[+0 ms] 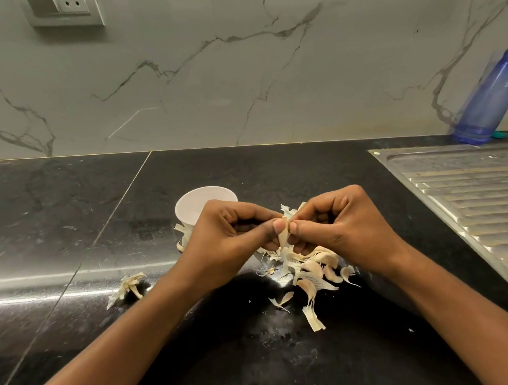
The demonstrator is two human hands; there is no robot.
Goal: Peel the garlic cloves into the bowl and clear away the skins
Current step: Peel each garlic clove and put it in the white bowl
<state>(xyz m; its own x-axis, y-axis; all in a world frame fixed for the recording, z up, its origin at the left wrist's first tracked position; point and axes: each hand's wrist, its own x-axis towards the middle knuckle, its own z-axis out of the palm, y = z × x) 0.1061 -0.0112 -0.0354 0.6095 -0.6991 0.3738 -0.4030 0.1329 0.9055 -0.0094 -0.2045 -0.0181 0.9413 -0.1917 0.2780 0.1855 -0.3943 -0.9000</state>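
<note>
Pinching together, left hand (pixel 231 233) and right hand (pixel 339 228) hold one garlic clove (pixel 283 231) over the skins (pixel 312 269), mid countertop (pixel 67 205), near the white bowl (pixel 193 202). Peeling seems underway; next, strip it and drop it in.

A polished black stone countertop (pixel 67 205) carries a thin diagonal seam and a pale streak of reflected light on its left part. Behind the countertop rises a grey marble-veined wall (pixel 238 73), with a white socket plate (pixel 65 10) high on the left. A ribbed steel drainboard (pixel 472 195) is set into the countertop's right side, and a blue bottle (pixel 487 101) stands behind it.
</note>
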